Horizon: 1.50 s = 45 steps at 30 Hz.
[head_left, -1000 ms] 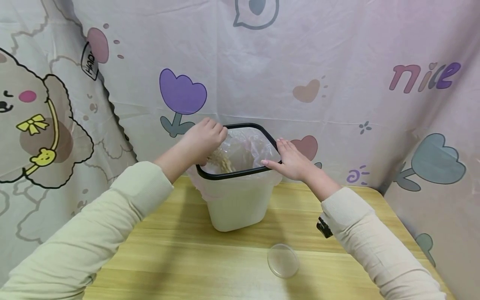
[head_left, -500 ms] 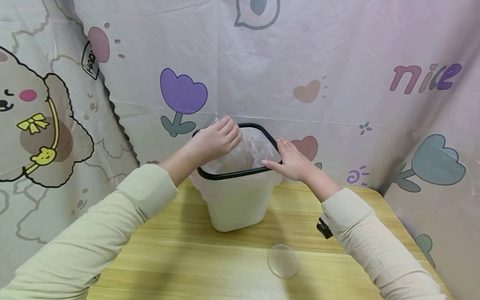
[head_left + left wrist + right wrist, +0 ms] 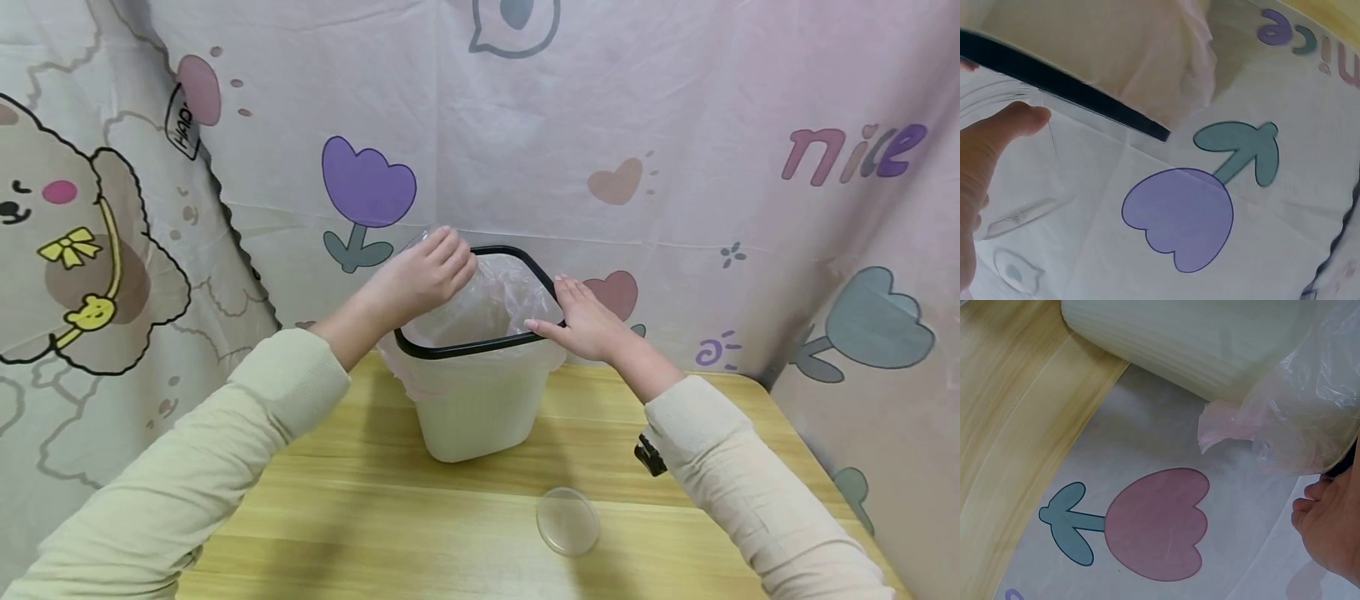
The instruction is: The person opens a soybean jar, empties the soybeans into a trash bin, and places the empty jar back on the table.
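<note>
At the middle of the table stands a pale trash bin (image 3: 480, 417) with a black rim (image 3: 480, 347) and a translucent pinkish bag lining it. My left hand (image 3: 423, 275) is over the bin's left side, gripping a clear plastic jar (image 3: 1019, 175). The left wrist view shows the jar tipped, its ringed end by the black rim; nothing shows through its wall. In the head view the hand hides most of it. My right hand (image 3: 588, 323) holds the bin's right corner, thumb across the front of the rim and fingers along the outside.
A round clear lid (image 3: 567, 522) lies on the wooden table (image 3: 360, 525), in front of the bin and slightly right. A printed cloth (image 3: 510, 150) hangs close behind the bin and along both sides. A small black object (image 3: 648, 456) shows by the right cuff.
Pale yellowish strands seen under my left hand one second ago are out of sight. That hand lifted and shifted slightly right with the jar. My right hand stayed on the rim.
</note>
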Available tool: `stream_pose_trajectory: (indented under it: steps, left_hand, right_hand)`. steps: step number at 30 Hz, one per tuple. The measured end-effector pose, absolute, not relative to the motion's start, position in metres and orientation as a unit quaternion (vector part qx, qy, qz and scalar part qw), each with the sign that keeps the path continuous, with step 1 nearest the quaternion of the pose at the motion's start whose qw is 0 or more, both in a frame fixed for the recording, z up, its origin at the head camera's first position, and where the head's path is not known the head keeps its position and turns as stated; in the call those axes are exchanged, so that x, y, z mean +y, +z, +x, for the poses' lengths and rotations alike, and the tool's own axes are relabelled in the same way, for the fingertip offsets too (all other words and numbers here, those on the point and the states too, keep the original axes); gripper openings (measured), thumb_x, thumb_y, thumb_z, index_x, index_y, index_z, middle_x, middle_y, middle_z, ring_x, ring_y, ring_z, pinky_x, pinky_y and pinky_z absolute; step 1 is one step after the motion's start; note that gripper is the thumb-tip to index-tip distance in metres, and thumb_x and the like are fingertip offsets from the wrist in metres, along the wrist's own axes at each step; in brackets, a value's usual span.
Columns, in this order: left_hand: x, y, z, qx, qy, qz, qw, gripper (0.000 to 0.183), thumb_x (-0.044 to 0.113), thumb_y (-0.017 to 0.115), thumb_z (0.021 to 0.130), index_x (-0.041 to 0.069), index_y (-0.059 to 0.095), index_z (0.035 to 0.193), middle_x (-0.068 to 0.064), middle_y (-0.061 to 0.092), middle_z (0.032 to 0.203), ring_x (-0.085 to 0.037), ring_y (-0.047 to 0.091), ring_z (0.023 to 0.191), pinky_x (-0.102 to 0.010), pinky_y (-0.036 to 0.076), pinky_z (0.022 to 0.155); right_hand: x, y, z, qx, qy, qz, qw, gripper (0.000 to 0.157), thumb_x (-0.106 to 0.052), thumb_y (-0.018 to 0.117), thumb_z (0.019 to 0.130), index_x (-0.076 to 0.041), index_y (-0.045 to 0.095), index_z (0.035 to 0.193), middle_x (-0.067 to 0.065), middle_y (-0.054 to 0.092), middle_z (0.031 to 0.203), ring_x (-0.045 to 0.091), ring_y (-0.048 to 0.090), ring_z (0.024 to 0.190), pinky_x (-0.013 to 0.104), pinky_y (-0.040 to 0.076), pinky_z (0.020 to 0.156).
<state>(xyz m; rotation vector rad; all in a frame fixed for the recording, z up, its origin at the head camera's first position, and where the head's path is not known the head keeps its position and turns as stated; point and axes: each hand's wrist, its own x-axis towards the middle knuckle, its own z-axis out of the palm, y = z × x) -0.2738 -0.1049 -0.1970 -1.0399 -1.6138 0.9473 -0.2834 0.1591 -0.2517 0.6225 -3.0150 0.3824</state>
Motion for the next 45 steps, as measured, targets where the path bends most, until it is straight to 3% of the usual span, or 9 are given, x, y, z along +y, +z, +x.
stream_pose_trajectory:
  steps: [4, 7, 10, 18, 25, 34, 45]
  left_hand:
    - [-0.109, -0.193, -0.273, -0.721, 0.341, -0.422, 0.430, 0.026, 0.000, 0.053, 0.080, 0.000, 0.052, 0.106, -0.014, 0.057, 0.101, -0.029, 0.053, 0.096, -0.036, 0.044, 0.095]
    - [-0.112, -0.189, -0.271, -0.803, 0.253, -0.397, 0.365, 0.057, 0.009, 0.074, 0.064, -0.003, 0.046, 0.112, -0.017, 0.054, 0.108, -0.031, 0.049, 0.103, -0.039, 0.039, 0.101]
    - [-0.115, -0.188, -0.269, -0.872, 0.144, -0.361, 0.299, 0.083, 0.019, 0.084, 0.050, -0.005, 0.041, 0.117, -0.019, 0.051, 0.115, -0.033, 0.046, 0.110, -0.040, 0.035, 0.104]
    - [-0.117, -0.193, -0.263, -0.940, -0.138, -0.241, 0.196, 0.097, 0.032, 0.083, 0.057, 0.000, 0.033, 0.133, -0.015, 0.039, 0.136, -0.031, 0.034, 0.128, -0.043, 0.030, 0.108]
    - [-0.109, -0.204, -0.247, -0.898, -0.325, -0.219, 0.200, 0.092, 0.032, 0.084, 0.054, 0.006, 0.038, 0.129, -0.009, 0.049, 0.126, -0.026, 0.046, 0.113, -0.042, 0.044, 0.094]
    - [-0.098, -0.213, -0.226, -0.845, -0.458, -0.222, 0.164, 0.086, 0.023, 0.084, 0.056, 0.008, 0.041, 0.129, -0.007, 0.054, 0.124, -0.022, 0.051, 0.110, -0.036, 0.047, 0.091]
    - [-0.092, -0.240, -0.195, -0.781, -0.545, -0.279, 0.126, 0.080, 0.004, 0.081, 0.056, 0.002, 0.042, 0.127, -0.014, 0.055, 0.124, -0.024, 0.052, 0.117, -0.036, 0.040, 0.102]
  right_hand:
    - [0.160, -0.251, -0.283, -0.972, 0.123, 0.201, 0.018, 0.093, -0.065, 0.034, 0.085, 0.003, 0.005, 0.143, 0.019, 0.004, 0.151, 0.031, 0.002, 0.140, 0.043, 0.006, 0.116]
    - [0.161, -0.252, -0.283, -0.972, 0.123, 0.201, 0.017, 0.096, -0.067, 0.032, 0.084, 0.003, 0.004, 0.143, 0.020, 0.003, 0.151, 0.032, 0.002, 0.140, 0.044, 0.006, 0.116]
    - [0.161, -0.253, -0.283, -0.972, 0.125, 0.200, 0.015, 0.097, -0.069, 0.031, 0.083, 0.002, 0.004, 0.143, 0.019, 0.004, 0.151, 0.031, 0.002, 0.140, 0.043, 0.007, 0.116]
    - [0.161, -0.254, -0.283, -0.972, 0.124, 0.200, 0.014, 0.094, -0.066, 0.034, 0.085, 0.002, 0.005, 0.143, 0.019, 0.004, 0.151, 0.031, 0.003, 0.140, 0.043, 0.008, 0.116]
    - [0.163, -0.256, -0.284, -0.971, 0.127, 0.200, 0.013, 0.094, -0.065, 0.034, 0.085, 0.003, 0.005, 0.143, 0.020, 0.004, 0.151, 0.032, 0.002, 0.140, 0.044, 0.007, 0.116]
    - [0.161, -0.256, -0.285, -0.970, 0.136, 0.201, 0.013, 0.096, -0.067, 0.034, 0.084, 0.004, 0.005, 0.143, 0.021, 0.005, 0.151, 0.032, 0.003, 0.140, 0.044, 0.006, 0.116]
    - [0.162, -0.252, -0.283, -0.968, 0.142, 0.207, 0.014, 0.095, -0.064, 0.035, 0.085, 0.005, 0.005, 0.142, 0.022, 0.005, 0.150, 0.033, 0.003, 0.140, 0.045, 0.006, 0.115]
